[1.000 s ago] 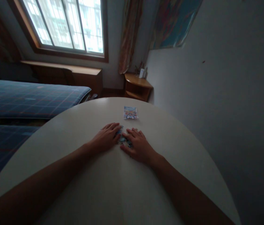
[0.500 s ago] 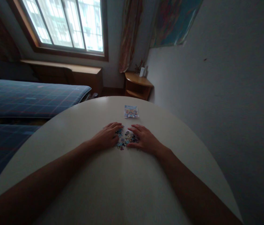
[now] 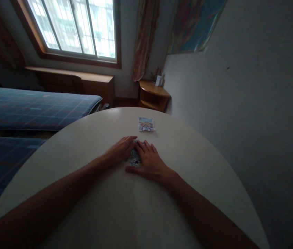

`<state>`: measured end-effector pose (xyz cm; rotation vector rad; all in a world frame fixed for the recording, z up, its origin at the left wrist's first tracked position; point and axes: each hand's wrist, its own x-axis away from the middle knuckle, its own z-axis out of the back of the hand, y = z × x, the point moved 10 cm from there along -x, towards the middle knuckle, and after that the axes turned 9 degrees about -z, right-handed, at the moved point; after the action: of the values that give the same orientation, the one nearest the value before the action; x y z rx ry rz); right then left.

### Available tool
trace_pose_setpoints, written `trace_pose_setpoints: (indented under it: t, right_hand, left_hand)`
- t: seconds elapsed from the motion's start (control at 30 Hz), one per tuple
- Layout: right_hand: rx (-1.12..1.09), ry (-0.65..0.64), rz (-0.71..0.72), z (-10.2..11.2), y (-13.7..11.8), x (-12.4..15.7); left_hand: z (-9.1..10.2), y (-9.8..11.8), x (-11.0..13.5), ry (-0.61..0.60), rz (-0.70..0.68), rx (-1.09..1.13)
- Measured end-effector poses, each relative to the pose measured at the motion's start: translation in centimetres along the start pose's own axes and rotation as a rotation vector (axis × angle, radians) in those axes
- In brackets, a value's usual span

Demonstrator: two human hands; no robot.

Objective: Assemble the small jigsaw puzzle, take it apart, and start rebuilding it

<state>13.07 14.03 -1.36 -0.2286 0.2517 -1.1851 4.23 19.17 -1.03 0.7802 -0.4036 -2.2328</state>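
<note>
A small heap of jigsaw puzzle pieces point(image 3: 134, 159), mixed blue, white and dark, lies on the white round table point(image 3: 105, 128). My left hand point(image 3: 122, 150) rests along the heap's left side, fingers pointing forward and right. From the right, my right hand point(image 3: 148, 159) lies over part of the heap with its fingers spread and its thumb along the near side. Both hands hide many of the pieces, and their fingertips are close together. Beyond the hands lies a small printed picture packet point(image 3: 146, 124) with a colourful cartoon design.
Left of the table are beds with blue plaid mattresses point(image 3: 37, 107). Behind stand a wooden desk point(image 3: 97, 77) and a corner cabinet point(image 3: 154, 89) with small items on top. A pale wall point(image 3: 214, 103) runs along the right, and a window point(image 3: 73, 27) is at the back.
My right hand has moved left over the puzzle pieces, its thumb now nearer me. The heap is narrower and more covered. My left hand has shifted only slightly.
</note>
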Motion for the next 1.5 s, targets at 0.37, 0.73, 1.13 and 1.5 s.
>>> trace_pose_setpoints:
  t: [0.37, 0.73, 1.13, 1.5]
  right_hand:
    - [0.046, -0.07, 0.15, 0.3, 1.7, -0.9]
    - [0.115, -0.031, 0.01, 1.2, 6.0, -1.2]
    - [-0.03, 0.095, 0.172, 2.5, 2.5, -1.2]
    - [-0.118, 0.215, 0.156, 3.8, 3.7, -0.5]
  left_hand:
    - [-0.3, 0.7, 0.7, -0.071, -0.055, -0.14]
    - [-1.8, 0.8, 1.7, -0.238, -0.001, -0.304]
    - [0.1, 1.3, 0.0, 0.018, -0.042, -0.156]
    - [0.0, 4.3, 0.7, -0.037, -0.248, -0.115]
